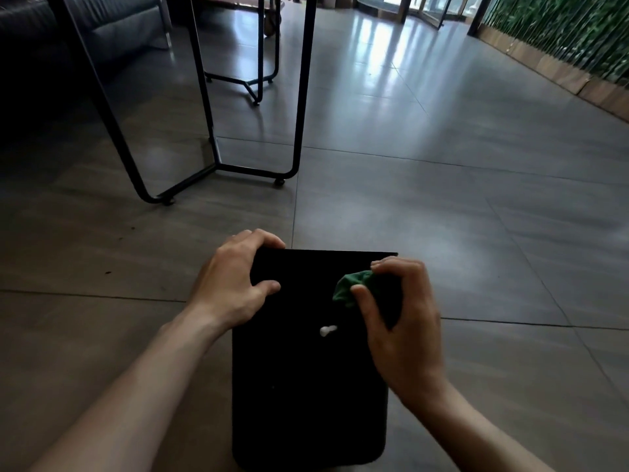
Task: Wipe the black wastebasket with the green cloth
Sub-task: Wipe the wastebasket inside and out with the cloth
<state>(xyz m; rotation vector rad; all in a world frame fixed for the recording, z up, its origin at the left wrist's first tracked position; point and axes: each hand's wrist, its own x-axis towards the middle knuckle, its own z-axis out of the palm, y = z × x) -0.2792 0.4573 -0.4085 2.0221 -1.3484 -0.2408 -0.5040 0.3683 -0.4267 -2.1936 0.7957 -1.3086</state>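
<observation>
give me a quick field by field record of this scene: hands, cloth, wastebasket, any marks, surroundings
left hand: grips the top left corner of the wastebasket
right hand: grip closed on the bunched green cloth
cloth position: near the top right of the wastebasket's facing side
wastebasket: black, on the tiled floor
mark: small white spot on the black surface, below the cloth
surroundings: black metal table legs beyond, green plant wall far right

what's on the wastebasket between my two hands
In the head view, bare black wastebasket surface separates the left hand from the right hand and its green cloth; a small white speck sits lower.
</observation>
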